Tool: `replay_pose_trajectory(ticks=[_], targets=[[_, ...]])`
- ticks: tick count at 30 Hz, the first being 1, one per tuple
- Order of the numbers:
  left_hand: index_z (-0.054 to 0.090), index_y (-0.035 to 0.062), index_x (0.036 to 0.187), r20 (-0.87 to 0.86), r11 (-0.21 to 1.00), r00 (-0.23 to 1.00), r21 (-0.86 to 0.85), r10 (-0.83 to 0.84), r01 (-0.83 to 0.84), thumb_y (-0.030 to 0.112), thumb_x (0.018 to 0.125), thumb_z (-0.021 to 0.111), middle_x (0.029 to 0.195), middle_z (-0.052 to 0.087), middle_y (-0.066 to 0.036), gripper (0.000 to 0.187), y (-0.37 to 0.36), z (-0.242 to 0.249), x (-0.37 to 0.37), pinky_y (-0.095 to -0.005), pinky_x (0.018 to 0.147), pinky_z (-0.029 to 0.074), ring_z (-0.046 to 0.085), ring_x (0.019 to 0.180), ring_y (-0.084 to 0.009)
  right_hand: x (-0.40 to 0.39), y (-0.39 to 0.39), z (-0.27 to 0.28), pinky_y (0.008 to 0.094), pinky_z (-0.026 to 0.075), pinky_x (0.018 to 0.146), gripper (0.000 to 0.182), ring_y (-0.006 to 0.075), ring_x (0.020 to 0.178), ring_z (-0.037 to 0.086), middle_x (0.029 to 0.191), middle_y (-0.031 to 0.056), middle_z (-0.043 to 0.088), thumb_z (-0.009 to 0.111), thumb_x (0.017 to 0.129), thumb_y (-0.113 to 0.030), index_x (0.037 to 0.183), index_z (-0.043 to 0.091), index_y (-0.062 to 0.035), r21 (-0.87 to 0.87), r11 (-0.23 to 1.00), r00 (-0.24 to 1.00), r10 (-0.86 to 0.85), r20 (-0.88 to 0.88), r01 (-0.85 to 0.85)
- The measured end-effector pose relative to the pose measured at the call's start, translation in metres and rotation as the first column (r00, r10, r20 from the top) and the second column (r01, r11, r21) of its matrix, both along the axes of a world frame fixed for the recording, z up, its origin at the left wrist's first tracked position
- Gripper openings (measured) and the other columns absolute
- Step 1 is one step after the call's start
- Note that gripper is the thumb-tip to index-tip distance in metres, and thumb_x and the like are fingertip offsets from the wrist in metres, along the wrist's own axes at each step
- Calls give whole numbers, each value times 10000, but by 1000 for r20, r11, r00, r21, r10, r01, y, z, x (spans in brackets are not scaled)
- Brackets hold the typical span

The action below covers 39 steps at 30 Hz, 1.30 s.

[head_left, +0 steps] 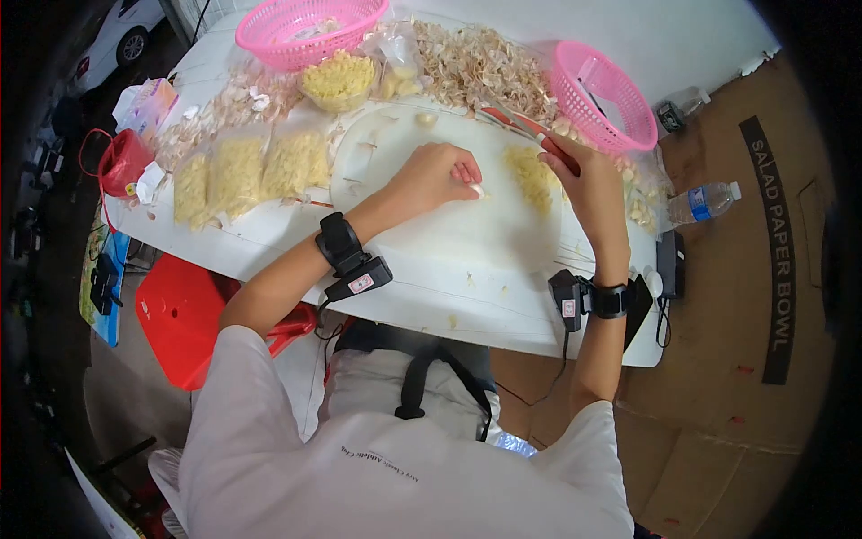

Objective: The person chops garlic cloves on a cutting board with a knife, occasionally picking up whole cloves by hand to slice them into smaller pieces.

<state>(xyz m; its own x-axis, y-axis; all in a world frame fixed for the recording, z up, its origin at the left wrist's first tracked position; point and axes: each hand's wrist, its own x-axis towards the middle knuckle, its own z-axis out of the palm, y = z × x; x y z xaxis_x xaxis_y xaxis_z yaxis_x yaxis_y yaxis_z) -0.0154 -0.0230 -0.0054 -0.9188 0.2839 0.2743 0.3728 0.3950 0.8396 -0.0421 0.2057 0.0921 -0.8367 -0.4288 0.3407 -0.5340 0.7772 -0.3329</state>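
My left hand (442, 181) is closed on a small white garlic clove (477, 190) over the round white cutting board (413, 238). In my right hand (584, 175) is a knife (545, 139) with a red-orange handle, its blade raised and pointing to the upper left, apart from the clove. Chopped yellowish garlic (532, 178) lies on the board's right side, between my hands. One more clove (426, 119) rests near the board's top edge. Left of the board stand clear bags of chopped garlic (238, 172), and a filled bowl (339, 81) is behind it.
Pink baskets (310, 34) (603, 94) stand at the back, with a heap of garlic skins (480, 67) between them. A bottle (703, 203) and a large cardboard box (709, 296) are at right. A red stool (184, 319) is at lower left.
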Motion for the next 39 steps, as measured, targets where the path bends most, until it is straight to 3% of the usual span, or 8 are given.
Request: replay_pose_trajectory(ticks=[8, 12, 17, 19, 21, 27, 34, 39], targets=[[732, -5, 872, 48, 993, 992, -12, 116, -115, 162, 766, 805, 795, 713, -115, 210, 5, 6, 8, -322, 762, 512, 665, 794, -203, 28, 37, -51, 314, 526, 743, 358, 261, 800, 710, 989, 189, 724, 680, 915, -139, 1259, 652, -44, -230, 972, 970, 3, 243, 55], [725, -7, 849, -77, 986, 986, -71, 147, -152, 149, 748, 810, 806, 711, -134, 206, 10, 6, 9, -340, 732, 520, 681, 778, -235, 40, 41, -55, 308, 526, 736, 395, 245, 785, 705, 1002, 188, 722, 675, 913, -113, 1304, 630, -72, -275, 960, 955, 41, 295, 44], [715, -19, 825, -90, 984, 985, -83, 147, -155, 141, 728, 814, 806, 713, -150, 212, 14, 8, 12, -357, 703, 526, 687, 761, -268, 38, 37, -66, 332, 530, 707, 402, 277, 752, 689, 972, 178, 717, 676, 915, -121, 1315, 631, -108, -304, 951, 960, 139, 242, -61], [725, -11, 851, -30, 984, 985, -54, 170, -172, 123, 748, 808, 792, 688, -113, 189, 14, 8, 12, -324, 711, 499, 641, 744, -209, 37, 33, -73, 346, 531, 686, 411, 292, 730, 679, 947, 170, 714, 679, 914, -131, 1322, 629, -124, -318, 941, 970, 174, 170, -113], [727, -12, 853, 36, 979, 979, -54, 200, -198, 121, 748, 812, 794, 689, -113, 189, 16, 12, 14, -319, 707, 500, 644, 747, -196, 43, 29, -72, 375, 517, 607, 451, 303, 656, 639, 836, 134, 678, 693, 905, -168, 1349, 612, -156, -124, 986, 992, 120, 48, -113], [733, -23, 862, 105, 968, 963, -64, 247, -241, 82, 772, 804, 805, 692, -106, 156, 17, 13, 14, -289, 715, 505, 648, 762, -154, 48, 35, -78, 378, 474, 506, 482, 278, 553, 576, 706, 96, 579, 690, 906, -213, 1377, 590, -201, -113, 989, 995, 95, 7, -94], [736, -31, 861, 74, 967, 965, -61, 252, -247, 109, 783, 796, 809, 697, -135, 172, 19, 14, 14, -306, 681, 525, 670, 710, -212, 53, 34, -75, 378, 460, 486, 505, 272, 529, 558, 689, 83, 563, 696, 900, -228, 1390, 578, -205, -97, 990, 993, 111, 46, -106], [735, -36, 857, 94, 962, 958, -73, 271, -265, 84, 777, 805, 812, 703, -110, 160, 21, 17, 15, -283, 685, 514, 652, 718, -168, 58, 31, -78, 378, 445, 461, 524, 257, 495, 526, 673, 68, 511, 699, 894, -246, 1400, 569, -201, -24, 993, 993, 115, 39, -115]])
